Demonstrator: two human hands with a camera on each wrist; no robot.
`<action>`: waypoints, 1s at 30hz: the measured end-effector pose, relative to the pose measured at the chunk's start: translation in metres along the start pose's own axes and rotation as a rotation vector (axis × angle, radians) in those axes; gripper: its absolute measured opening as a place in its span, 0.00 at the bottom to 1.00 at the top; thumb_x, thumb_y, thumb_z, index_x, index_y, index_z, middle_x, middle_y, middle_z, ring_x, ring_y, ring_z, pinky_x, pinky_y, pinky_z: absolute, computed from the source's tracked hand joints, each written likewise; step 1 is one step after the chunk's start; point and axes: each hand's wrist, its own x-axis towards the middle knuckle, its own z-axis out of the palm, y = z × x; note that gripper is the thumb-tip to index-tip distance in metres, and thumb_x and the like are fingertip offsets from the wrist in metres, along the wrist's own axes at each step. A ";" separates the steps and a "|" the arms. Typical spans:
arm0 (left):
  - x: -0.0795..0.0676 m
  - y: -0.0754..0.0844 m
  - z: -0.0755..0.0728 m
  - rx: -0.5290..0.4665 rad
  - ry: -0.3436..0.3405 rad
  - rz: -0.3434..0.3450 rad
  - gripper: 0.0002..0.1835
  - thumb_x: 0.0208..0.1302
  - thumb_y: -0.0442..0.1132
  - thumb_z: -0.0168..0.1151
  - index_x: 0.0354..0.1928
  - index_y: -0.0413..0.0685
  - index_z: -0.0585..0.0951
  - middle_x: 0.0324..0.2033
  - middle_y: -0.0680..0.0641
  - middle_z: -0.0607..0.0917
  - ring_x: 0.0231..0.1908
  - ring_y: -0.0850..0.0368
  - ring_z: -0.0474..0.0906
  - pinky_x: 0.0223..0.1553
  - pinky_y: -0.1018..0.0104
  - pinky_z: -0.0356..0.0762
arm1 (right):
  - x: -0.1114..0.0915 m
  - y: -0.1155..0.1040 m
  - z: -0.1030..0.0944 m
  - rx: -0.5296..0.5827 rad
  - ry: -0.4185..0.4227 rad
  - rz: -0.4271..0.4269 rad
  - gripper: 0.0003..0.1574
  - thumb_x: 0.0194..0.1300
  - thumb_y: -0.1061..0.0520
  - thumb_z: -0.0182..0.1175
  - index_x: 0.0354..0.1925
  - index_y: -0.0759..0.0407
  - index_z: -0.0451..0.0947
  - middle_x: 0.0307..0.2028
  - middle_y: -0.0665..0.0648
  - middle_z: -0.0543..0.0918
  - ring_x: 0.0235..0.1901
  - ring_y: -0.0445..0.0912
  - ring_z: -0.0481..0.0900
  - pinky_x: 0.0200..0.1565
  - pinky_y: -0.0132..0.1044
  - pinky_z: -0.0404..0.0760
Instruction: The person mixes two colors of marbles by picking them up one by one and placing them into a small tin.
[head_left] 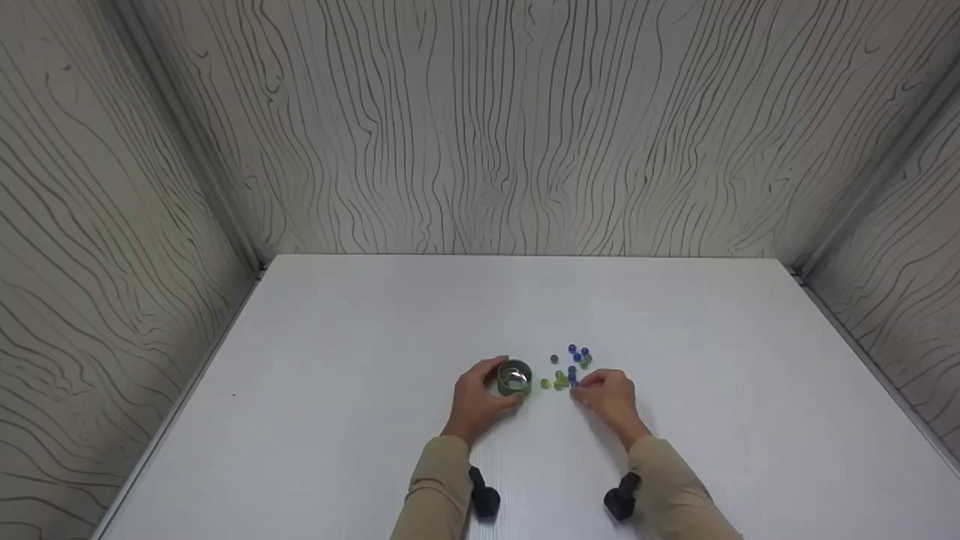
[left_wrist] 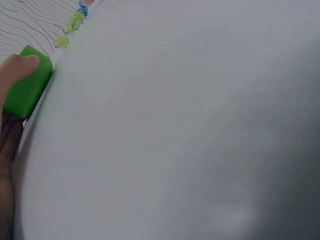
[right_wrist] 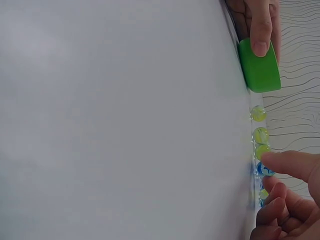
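My left hand point(head_left: 477, 401) grips a small green cup point(right_wrist: 262, 72), thumb on its near side and fingers round the far side. The cup stands upright on the table, with a shiny silvery inside in the head view. To its right lie several yellow-green glass marbles point(head_left: 559, 382) and several blue marbles point(head_left: 577, 357). At the near end of this cluster my right hand point(head_left: 611, 401) pinches a blue marble point(right_wrist: 265, 170) between thumb and index finger, low at the table surface. Its other fingers are curled in.
The white table point(head_left: 360, 337) reaches back to a panel point(head_left: 487, 135) with a wood-grain pattern, and similar panels stand at left and right. A dark speck point(head_left: 233, 394) lies on the table's left part. Black wrist mounts point(head_left: 486, 501) sit at both sleeves.
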 end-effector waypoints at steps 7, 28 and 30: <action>0.000 0.001 -0.001 0.009 0.005 -0.004 0.34 0.47 0.44 0.75 0.59 0.46 0.77 0.54 0.47 0.84 0.58 0.52 0.79 0.65 0.59 0.76 | -0.001 -0.002 0.000 0.022 -0.023 0.007 0.09 0.55 0.62 0.66 0.34 0.68 0.81 0.24 0.55 0.80 0.24 0.42 0.76 0.25 0.27 0.74; 0.001 0.002 -0.001 0.005 -0.006 0.000 0.33 0.48 0.44 0.75 0.59 0.46 0.77 0.54 0.48 0.84 0.58 0.52 0.79 0.66 0.61 0.75 | -0.003 -0.021 0.001 -0.012 -0.003 -0.079 0.09 0.51 0.61 0.69 0.30 0.67 0.82 0.25 0.55 0.79 0.27 0.43 0.70 0.27 0.28 0.67; 0.000 0.002 -0.001 0.000 -0.009 -0.007 0.33 0.48 0.44 0.75 0.59 0.46 0.77 0.54 0.48 0.84 0.59 0.53 0.79 0.66 0.62 0.75 | -0.003 -0.022 0.001 -0.005 0.007 -0.100 0.10 0.49 0.62 0.70 0.29 0.68 0.82 0.25 0.56 0.80 0.27 0.43 0.70 0.28 0.28 0.67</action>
